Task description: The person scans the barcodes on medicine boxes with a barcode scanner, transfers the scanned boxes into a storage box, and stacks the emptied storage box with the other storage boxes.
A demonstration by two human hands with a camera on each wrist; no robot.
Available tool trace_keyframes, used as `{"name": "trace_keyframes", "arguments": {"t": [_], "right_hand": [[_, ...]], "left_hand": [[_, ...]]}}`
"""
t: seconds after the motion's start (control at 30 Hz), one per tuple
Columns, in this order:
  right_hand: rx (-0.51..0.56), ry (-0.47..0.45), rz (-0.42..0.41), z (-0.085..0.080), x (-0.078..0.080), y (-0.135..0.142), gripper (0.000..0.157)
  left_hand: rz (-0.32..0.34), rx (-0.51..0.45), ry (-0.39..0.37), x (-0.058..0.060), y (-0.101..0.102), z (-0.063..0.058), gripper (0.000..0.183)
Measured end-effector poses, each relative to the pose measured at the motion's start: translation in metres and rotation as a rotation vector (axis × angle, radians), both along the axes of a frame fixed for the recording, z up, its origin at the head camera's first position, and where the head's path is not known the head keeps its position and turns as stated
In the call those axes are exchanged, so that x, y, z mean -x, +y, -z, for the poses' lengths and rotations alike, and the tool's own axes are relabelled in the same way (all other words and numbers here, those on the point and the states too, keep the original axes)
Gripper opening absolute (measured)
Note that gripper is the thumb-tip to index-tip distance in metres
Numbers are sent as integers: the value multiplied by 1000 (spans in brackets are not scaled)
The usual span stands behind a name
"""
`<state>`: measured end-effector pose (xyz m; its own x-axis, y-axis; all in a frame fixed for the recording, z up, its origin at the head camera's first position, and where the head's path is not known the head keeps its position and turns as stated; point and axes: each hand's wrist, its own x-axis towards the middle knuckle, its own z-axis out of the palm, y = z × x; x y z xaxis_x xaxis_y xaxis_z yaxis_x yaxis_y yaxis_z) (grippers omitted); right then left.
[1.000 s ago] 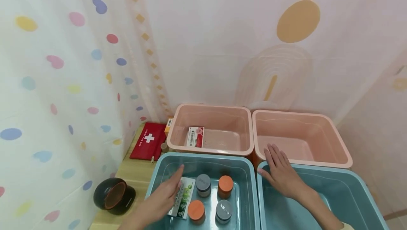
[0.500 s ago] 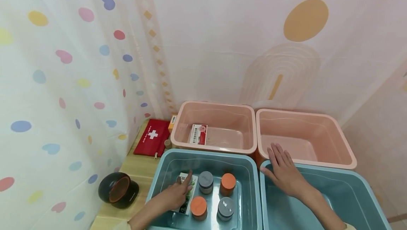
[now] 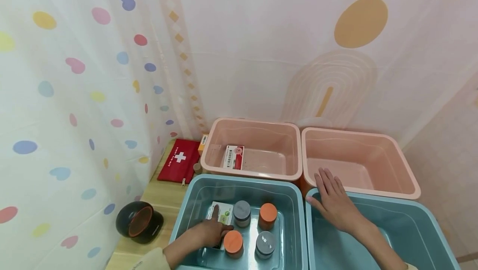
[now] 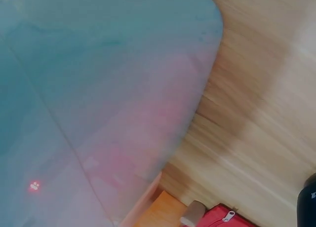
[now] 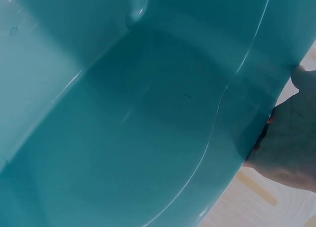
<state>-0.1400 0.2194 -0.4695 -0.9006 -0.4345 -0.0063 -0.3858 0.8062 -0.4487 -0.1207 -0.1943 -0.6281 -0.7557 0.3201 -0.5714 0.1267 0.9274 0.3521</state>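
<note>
Under my left hand (image 3: 207, 233), a box (image 3: 225, 212)

Inside the blue tub (image 3: 246, 179) it lies, partly covered; whether I grip it, I cannot tell; my right hand (image 3: 336, 207), straight-fingered, holds nothing; I judge this the grasping step; the next move probably calls for a pinch clear of the jars (image 3: 233, 242) just right of my left hand.
</note>
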Motion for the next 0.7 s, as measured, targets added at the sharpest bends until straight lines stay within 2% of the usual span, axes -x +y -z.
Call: {"name": "trace_keyframes", "arguments": {"t": [0.07, 0.13, 0.23, 0.33, 0.47, 0.53, 0.6, 0.7], "right_hand": [[6, -2, 2, 1, 0, 1, 84], [6, 2, 3, 1, -1, 1, 84], [-3, 11, 2, 1, -1, 1, 83], [-17, 22, 0, 1, 0, 0, 83], [-28, 20, 1, 1, 1, -1, 83], [-31, 14, 2, 1, 1, -1, 83], [-32, 10, 5, 2, 1, -1, 83], [-34, 13, 9, 2, 2, -1, 83]], "left_hand": [[-3, -23, 16, 3, -1, 7, 29], [-6, -50, 14, 5, -2, 9, 28], [-19, -72, 2, 6, 0, 1, 27], [-30, -82, 6, 1, 6, -27, 29], [-76, -99, 17, -13, 19, -80, 30], [-96, -114, 23, -19, 23, -101, 29], [-108, -117, 21, -24, 23, -118, 30], [-145, -145, 56, -31, 21, -136, 31]]}}
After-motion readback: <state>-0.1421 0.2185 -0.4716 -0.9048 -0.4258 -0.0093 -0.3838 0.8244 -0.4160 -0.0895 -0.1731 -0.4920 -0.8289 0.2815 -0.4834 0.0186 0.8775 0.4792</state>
